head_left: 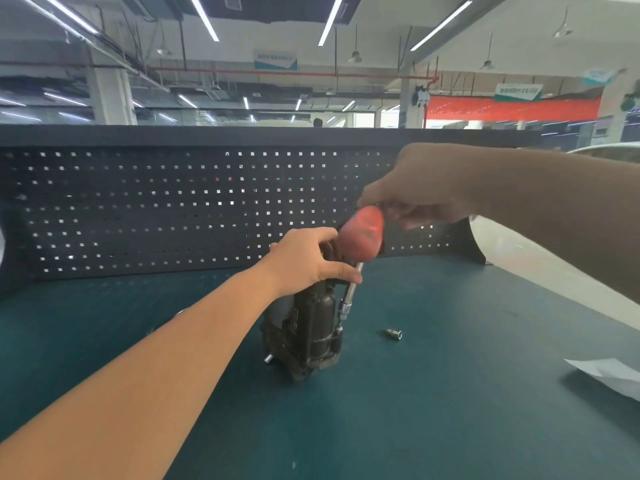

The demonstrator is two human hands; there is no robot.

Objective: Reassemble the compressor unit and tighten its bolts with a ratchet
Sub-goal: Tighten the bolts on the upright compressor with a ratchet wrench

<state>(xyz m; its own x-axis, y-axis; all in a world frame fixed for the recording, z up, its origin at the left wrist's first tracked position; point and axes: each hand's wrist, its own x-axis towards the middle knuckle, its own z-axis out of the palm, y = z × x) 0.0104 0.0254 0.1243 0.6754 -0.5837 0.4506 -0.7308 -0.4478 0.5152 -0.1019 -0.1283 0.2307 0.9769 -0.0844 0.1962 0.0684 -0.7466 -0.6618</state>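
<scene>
Hands both work above the compressor (pixel 308 327), upright mid-counter (pixel 450 393): left hand (pixel 304 263) grips its top and steadies the shaft; right hand (pixel 420 188) pinches the red-handled driver (pixel 360 242), its near-vertical axis running down to a bolt on the compressor's right side.

Compressor (pixel 308 327) stands on bench (pixel 415 410), socket (pixel 393 333) right.
</scene>
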